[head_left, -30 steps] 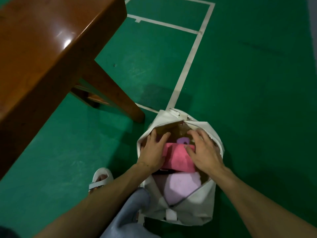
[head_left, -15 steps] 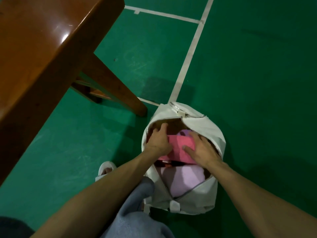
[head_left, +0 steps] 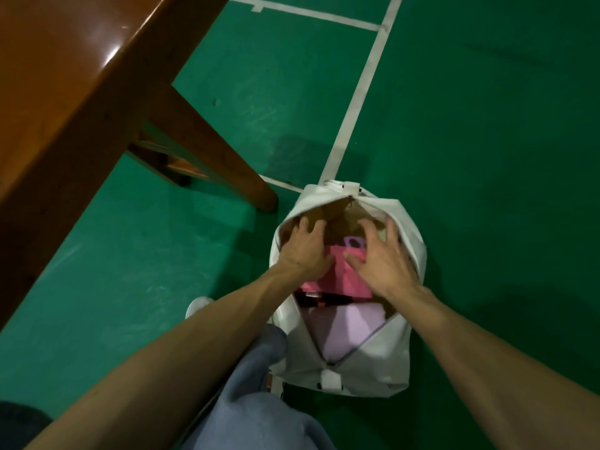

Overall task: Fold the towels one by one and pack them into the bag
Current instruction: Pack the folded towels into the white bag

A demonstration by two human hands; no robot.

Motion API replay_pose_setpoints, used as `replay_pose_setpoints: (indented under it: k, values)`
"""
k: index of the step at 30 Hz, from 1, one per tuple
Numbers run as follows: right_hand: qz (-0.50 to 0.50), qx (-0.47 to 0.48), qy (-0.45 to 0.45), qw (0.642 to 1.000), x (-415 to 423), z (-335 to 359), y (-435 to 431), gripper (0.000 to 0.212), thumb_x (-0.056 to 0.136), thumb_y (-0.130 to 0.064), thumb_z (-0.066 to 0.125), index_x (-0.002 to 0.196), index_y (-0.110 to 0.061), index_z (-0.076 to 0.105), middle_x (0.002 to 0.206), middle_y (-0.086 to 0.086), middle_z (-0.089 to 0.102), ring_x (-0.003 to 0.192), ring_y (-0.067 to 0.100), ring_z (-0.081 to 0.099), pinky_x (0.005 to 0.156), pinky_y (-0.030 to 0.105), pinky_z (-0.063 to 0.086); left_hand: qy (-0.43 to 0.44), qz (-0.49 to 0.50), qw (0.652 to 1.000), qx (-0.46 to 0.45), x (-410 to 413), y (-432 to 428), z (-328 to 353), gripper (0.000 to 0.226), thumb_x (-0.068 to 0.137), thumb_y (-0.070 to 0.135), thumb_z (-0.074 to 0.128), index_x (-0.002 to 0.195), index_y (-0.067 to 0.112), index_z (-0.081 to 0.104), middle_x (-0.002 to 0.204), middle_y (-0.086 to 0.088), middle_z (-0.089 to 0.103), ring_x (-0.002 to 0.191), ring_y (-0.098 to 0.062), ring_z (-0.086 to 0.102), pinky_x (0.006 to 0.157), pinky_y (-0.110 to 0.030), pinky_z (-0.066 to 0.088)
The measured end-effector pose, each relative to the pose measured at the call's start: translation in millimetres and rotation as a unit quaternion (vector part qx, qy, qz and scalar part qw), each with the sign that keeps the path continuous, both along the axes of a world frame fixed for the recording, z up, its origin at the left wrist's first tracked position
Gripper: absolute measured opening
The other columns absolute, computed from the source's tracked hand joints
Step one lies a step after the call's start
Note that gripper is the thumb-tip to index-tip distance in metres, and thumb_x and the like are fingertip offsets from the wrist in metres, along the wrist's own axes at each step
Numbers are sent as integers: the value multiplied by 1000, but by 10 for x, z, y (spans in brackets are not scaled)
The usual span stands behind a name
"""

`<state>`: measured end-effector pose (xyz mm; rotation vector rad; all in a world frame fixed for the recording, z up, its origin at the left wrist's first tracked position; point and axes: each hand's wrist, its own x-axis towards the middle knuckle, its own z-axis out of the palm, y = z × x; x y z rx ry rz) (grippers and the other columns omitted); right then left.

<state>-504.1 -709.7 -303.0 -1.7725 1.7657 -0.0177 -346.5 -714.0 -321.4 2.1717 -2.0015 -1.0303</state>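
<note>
Hands sit inside the open mouth of the white bag [head_left: 367, 368]. Left hand [head_left: 305, 251] lies with spread fingers on the left edge of a folded pink towel [head_left: 344, 274]; right hand [head_left: 381, 264] arches over its right side with fingers splayed and the thumb touching the cloth. Neither hand grips it. Under the pink towel lies a lilac towel [head_left: 344, 329], nearer the person. The bag stands on a green floor [head_left: 487, 141] with white lines, beside the leg [head_left: 211, 151] of a brown wooden surface [head_left: 65, 76].
</note>
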Motion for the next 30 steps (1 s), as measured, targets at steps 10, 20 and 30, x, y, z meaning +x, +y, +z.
replay_pose_setpoints:
  k: [10,20,30]
  values:
    - [-129,-7,-88,988,219,-256,322,74,93,-37,58,149,-40,10,154,13,21,139,41,31,108,63,34,80,-113,990,26,-119,-477,-68,68,92,11,49,150,31,18,152,-14,35,131,-35,43,109,-47,37]
    - [-54,-73,-94,991,27,-309,-199,64,98,-42,51,151,-26,20,154,16,25,133,36,42,108,45,38,55,-189,980,-10,77,-582,-191,82,76,12,50,152,22,21,157,-9,25,138,-31,36,113,-42,32]
    - [14,-78,-38,996,-129,4,-172,64,97,-44,50,150,-36,15,149,22,34,126,38,49,106,50,41,-7,-172,984,-42,266,-557,77,88,65,31,42,150,37,20,144,-18,42,125,-36,48,103,-43,43]
